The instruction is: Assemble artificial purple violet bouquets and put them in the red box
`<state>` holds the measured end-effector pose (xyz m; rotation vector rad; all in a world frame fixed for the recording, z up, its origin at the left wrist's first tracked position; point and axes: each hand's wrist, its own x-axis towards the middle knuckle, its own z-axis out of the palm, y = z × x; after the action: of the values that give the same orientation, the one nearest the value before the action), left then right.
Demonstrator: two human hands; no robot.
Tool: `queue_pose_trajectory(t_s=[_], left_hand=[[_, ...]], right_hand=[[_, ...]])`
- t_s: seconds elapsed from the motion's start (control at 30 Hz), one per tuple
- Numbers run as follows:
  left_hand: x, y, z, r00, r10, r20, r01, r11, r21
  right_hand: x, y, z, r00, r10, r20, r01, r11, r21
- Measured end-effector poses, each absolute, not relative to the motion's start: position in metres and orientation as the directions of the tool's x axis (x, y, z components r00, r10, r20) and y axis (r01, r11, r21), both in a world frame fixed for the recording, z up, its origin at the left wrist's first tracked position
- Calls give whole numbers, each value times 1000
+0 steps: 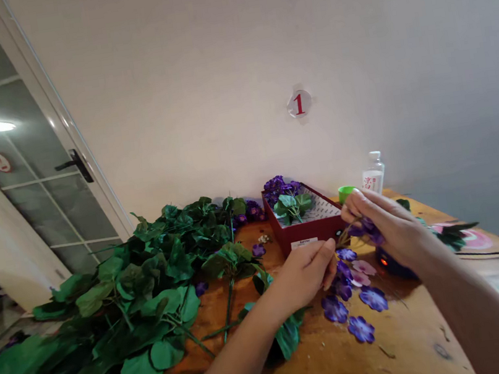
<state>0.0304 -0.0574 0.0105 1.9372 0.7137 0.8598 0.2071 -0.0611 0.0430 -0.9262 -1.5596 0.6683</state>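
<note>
My right hand (389,228) pinches a purple fabric flower (363,229) on thin stems above the table. My left hand (304,275) is just below it, with its fingertips at the lower end of those stems (342,239). Whether they grip the stems is hidden. Several loose purple flower heads (334,308) and pale pink petals (360,270) lie on the wooden table (349,353) under my hands. A large heap of artificial green leaf stems (129,292) spreads to the left of my left forearm.
A red box (307,228) holding purple flowers and leaves stands at the wall. Behind it are a green cap (347,193) and a clear bottle (373,173). A dark round object (395,265) sits below my right hand. A glazed door (36,137) stands at the left.
</note>
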Motion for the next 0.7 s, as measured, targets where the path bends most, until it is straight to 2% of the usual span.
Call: queue_pose_trajectory(t_s=[0.03,0.07,0.1,0.17,0.23,0.33,0.53,0.7], left_hand=[[24,-57,15,573,764,295,289,-526,800],[16,-56,19,547,786,290,435,-562,703],[8,-54,22,510,813,281,564,-563,604],[-10,-48,27,474,854,215,729,-518,448],[-23,-40,26,462,879,122,824,-476,309],[-30,-28,18,450,893,-24,880,-439,179],[-17,-14,-7,459,874,-158,888,-446,112],[-10,-14,-12,441,876,-195,897,-438,64]], right_hand=[[222,-58,43,-34,821,569,445,523,-727],[240,-53,42,-10,813,582,657,444,-609],[260,-46,40,40,837,546,801,300,-518],[299,-30,32,166,891,423,925,9,-381],[329,-11,19,245,904,349,931,-119,-346],[348,11,-3,272,926,262,933,-187,-309],[341,28,-25,271,945,185,948,-228,-225],[340,31,-28,293,941,170,949,-265,-170]])
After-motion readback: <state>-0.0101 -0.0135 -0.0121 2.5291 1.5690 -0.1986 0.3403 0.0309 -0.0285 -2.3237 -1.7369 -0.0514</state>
